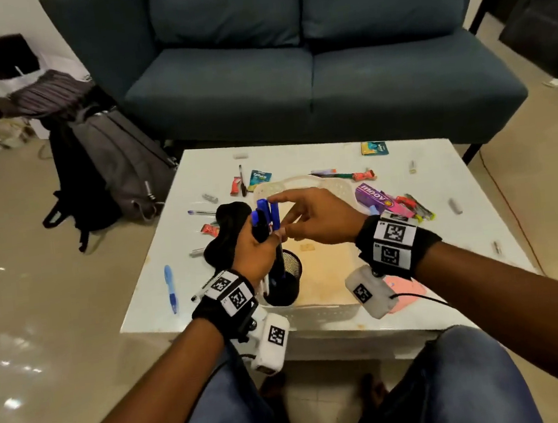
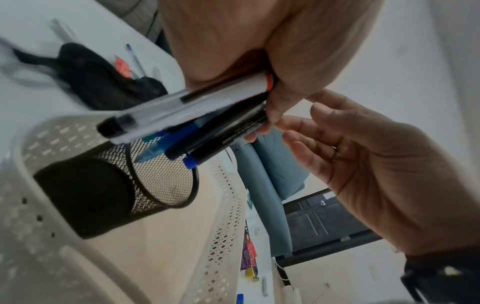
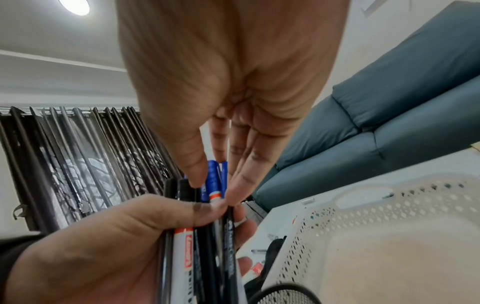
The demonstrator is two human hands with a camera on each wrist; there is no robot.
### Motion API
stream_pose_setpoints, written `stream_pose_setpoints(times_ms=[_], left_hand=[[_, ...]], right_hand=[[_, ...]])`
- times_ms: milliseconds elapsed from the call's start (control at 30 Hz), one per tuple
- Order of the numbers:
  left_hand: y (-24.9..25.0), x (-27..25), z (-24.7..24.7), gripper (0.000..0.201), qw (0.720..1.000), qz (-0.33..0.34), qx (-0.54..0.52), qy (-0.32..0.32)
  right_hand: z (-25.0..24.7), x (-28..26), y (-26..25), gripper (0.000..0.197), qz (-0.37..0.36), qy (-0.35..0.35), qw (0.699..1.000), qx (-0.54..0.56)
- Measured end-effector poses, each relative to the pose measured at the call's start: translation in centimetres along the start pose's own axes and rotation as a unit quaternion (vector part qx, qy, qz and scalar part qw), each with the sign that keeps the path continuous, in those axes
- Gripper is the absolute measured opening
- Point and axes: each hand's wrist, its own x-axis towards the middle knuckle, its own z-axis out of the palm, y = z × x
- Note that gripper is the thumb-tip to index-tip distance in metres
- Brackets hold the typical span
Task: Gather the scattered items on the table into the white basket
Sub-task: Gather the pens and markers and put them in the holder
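My left hand (image 1: 255,248) (image 2: 259,41) (image 3: 91,246) grips a bundle of pens and markers (image 1: 266,216) (image 2: 207,123) (image 3: 205,246) upright, blue caps on top. The bundle hangs just above a black mesh pen holder (image 1: 284,279) (image 2: 103,195) (image 3: 285,294) standing inside the white perforated basket (image 1: 305,178) (image 2: 221,236) (image 3: 389,205). My right hand (image 1: 306,218) (image 2: 363,164) (image 3: 228,82) reaches in from the right, its straight fingers and thumb touching the blue caps and my left thumb. It holds nothing of its own.
Around the basket on the white table lie a blue pen (image 1: 170,288), a black cloth (image 1: 228,230), a purple box (image 1: 378,199), sachets (image 1: 259,178), red wrappers (image 1: 209,229), batteries (image 1: 455,206) and more pens (image 1: 202,212). A blue sofa (image 1: 290,72) stands behind; a backpack (image 1: 111,167) leans at left.
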Motion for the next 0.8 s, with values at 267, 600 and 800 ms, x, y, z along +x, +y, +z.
stream_pose_setpoints(times_ms=[267,600,800], left_hand=[[-0.4,3.2,2.1,0.03,0.998,-0.031,-0.051,0.014],[-3.9,3.8,3.4,0.023,0.999,-0.031,-0.022,0.035],[-5.7,2.5,3.1,0.028,0.999,-0.004,-0.039,0.029]], right_hand=[[0.3,-1.0,3.8,0.054,0.069,0.081,0.993,0.041],[4.8,-1.3,7.8,0.039,0.148,-0.013,0.987,0.056],[6.3,-1.0,8.3,0.029,0.15,-0.012,0.988,0.026]])
